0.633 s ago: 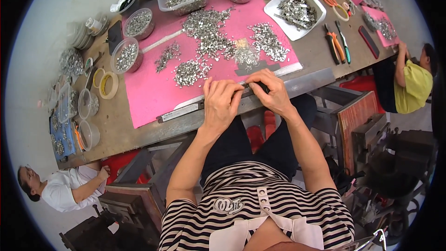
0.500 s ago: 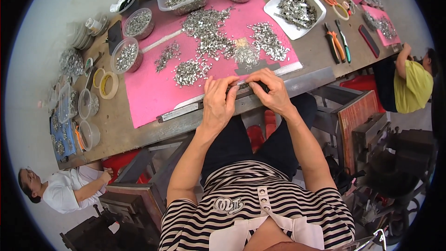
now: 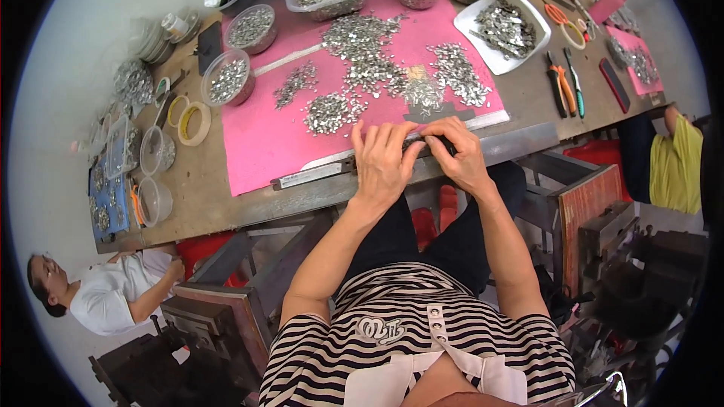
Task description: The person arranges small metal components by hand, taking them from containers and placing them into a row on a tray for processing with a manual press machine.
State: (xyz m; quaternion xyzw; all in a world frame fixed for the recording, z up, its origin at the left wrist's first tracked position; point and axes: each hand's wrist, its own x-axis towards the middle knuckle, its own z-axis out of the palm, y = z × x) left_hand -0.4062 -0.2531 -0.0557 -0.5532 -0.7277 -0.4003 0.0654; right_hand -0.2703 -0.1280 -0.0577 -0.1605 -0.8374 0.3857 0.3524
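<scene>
At the front edge of the pink mat [image 3: 253, 151], my two hands work close together over a metal strip [image 3: 313, 175]. My left hand [image 3: 381, 162] is curled, its thumb and fingertips brought together at the strip; whatever they pinch is hidden. My right hand [image 3: 466, 158] is closed around a dark, slim object [image 3: 446, 145], only partly showing between thumb and fingers. Just beyond the fingers lie a dark grey flat piece [image 3: 430, 114] and a small heap of thin silvery pieces [image 3: 424, 94]. Several piles of small metal parts [image 3: 332, 113] cover the mat.
Tubs of metal parts [image 3: 228, 78] line the mat's left and far sides. A white tray [image 3: 483, 56] stands to the right, then orange-handled pliers [image 3: 559, 89]. Tape rolls [image 3: 194, 124] lie at left. Other people sit at both sides, one in a white shirt [image 3: 113, 298].
The whole view has shifted, with the table sliding right in the picture. My left thumb has come nearer to my right hand; the dark object stays in my right fingers.
</scene>
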